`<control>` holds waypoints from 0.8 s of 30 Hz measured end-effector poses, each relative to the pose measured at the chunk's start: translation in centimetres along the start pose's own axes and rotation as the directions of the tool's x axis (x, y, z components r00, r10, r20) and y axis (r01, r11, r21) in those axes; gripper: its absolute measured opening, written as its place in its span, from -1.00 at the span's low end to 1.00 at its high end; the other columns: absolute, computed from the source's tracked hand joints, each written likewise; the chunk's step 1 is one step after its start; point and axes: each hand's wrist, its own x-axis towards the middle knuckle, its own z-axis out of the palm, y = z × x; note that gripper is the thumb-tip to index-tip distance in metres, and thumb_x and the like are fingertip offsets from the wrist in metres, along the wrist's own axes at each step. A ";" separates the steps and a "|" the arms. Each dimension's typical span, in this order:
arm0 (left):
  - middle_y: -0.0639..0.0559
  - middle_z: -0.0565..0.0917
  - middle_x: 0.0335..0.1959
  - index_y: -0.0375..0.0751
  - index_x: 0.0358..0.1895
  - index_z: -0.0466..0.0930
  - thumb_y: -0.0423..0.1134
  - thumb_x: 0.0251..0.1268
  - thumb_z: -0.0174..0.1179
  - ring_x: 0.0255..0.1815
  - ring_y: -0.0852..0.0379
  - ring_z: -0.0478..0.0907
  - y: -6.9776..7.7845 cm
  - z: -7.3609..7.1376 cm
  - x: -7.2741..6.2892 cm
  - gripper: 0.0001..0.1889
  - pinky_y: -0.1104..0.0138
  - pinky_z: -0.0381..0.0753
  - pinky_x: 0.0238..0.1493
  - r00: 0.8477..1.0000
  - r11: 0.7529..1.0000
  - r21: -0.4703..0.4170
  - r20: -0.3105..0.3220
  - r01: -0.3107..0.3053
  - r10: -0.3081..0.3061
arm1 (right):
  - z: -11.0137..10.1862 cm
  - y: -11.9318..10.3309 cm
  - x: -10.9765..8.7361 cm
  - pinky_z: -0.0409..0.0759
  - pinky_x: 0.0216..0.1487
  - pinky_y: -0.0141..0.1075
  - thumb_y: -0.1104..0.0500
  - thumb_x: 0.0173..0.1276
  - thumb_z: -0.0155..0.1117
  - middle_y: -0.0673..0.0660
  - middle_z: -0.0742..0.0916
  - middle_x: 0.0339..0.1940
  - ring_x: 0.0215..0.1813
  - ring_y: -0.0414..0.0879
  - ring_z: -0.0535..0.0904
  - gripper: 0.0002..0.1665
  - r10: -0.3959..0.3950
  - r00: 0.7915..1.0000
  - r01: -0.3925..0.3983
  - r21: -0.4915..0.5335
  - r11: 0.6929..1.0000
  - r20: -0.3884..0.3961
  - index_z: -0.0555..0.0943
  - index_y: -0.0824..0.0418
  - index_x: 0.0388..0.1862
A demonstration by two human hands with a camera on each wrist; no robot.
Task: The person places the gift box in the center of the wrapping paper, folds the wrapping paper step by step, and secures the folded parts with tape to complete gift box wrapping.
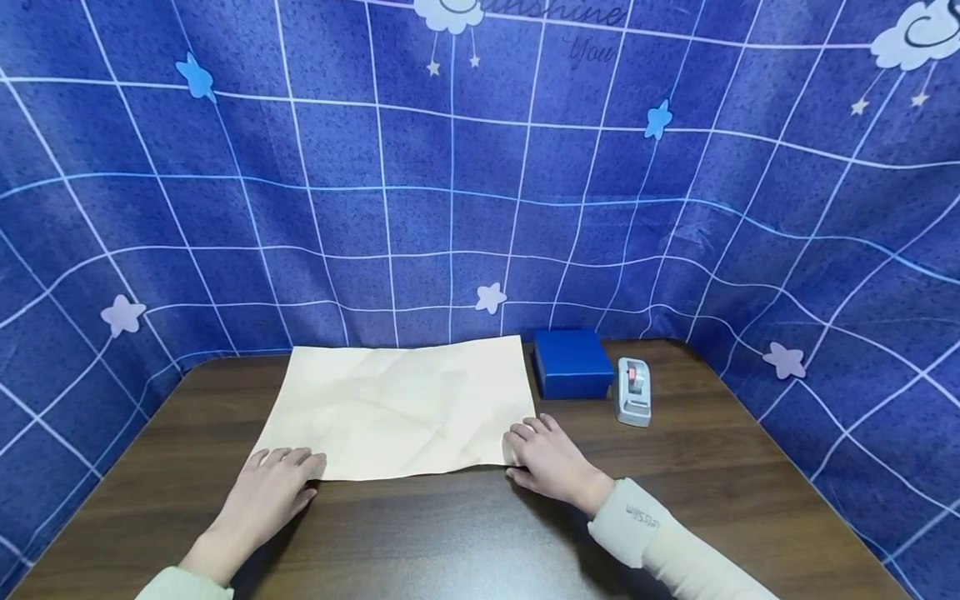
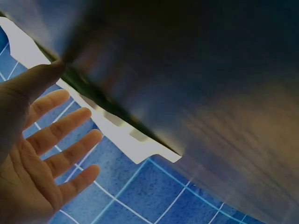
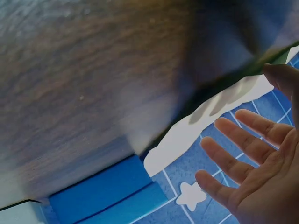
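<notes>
A large cream sheet of paper [image 1: 405, 408] with faint creases lies on the brown wooden table, its long side running left to right. At its near left corner rests my left hand [image 1: 273, 492], fingers over the paper. My right hand [image 1: 551, 458] is at the near right corner, fingertips on the sheet's edge. Both wrist views show the left hand [image 2: 51, 149] and the right hand [image 3: 257, 163] with spread, fairly straight fingers, each thumb close to the paper's near edge. Neither hand visibly grips anything.
Just right of the paper sits a blue box [image 1: 573, 364]. Beside it lies a pale grey-blue tape dispenser [image 1: 633, 393]. A blue curtain [image 1: 420, 217] with white grid lines and stars hangs behind and along the sides of the table [image 1: 420, 533].
</notes>
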 end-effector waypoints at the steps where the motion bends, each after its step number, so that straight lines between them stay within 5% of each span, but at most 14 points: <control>1: 0.04 0.63 -0.28 0.02 -0.36 0.44 -0.18 -0.24 0.45 -0.22 -0.09 0.58 0.0 0.0 0.0 -0.64 0.01 0.47 -0.18 1.000 1.000 -0.004 0.001 0.001 -0.001 | 0.1 -0.1 0.1 0.42 0.13 0.01 -0.13 0.10 0.30 0.07 0.66 -0.08 0.05 0.02 0.53 -0.49 -0.001 1.000 0.001 -0.007 1.000 -0.001 0.55 0.15 -0.06; 11: 0.14 0.62 -0.41 0.07 -0.55 0.35 -0.37 -0.19 0.38 -0.28 -0.04 0.57 0.2 0.0 0.2 -0.66 0.01 0.42 -0.12 0.999 0.999 -0.046 0.022 0.027 -0.026 | 0.9 -0.6 0.6 0.47 0.01 -0.10 -0.05 0.10 0.30 -0.03 0.67 -0.33 -0.17 -0.08 0.56 -0.74 -0.029 0.998 0.025 -0.078 0.997 -0.059 0.54 0.05 -0.32; 18: 0.14 0.59 -0.41 0.06 -0.54 0.40 -0.37 -0.17 0.38 -0.28 -0.03 0.56 0.2 0.1 0.4 -0.69 0.01 0.43 -0.10 0.998 0.999 -0.022 0.053 0.034 -0.033 | 1.2 -0.7 0.7 0.46 -0.02 -0.12 -0.06 0.08 0.30 -0.05 0.65 -0.36 -0.20 -0.08 0.55 -0.75 -0.025 0.997 0.019 -0.099 0.995 -0.068 0.51 0.03 -0.36; 24: 0.11 0.61 -0.43 0.04 -0.55 0.40 -0.41 -0.18 0.34 -0.32 -0.03 0.57 0.1 0.4 0.6 -0.70 0.03 0.44 -0.14 1.000 1.000 -0.011 0.015 0.003 -0.003 | 1.3 -0.7 0.9 0.46 -0.04 -0.15 -0.06 0.04 0.33 -0.06 0.62 -0.38 -0.21 -0.09 0.54 -0.73 -0.028 0.995 0.017 -0.105 0.994 -0.097 0.49 0.02 -0.38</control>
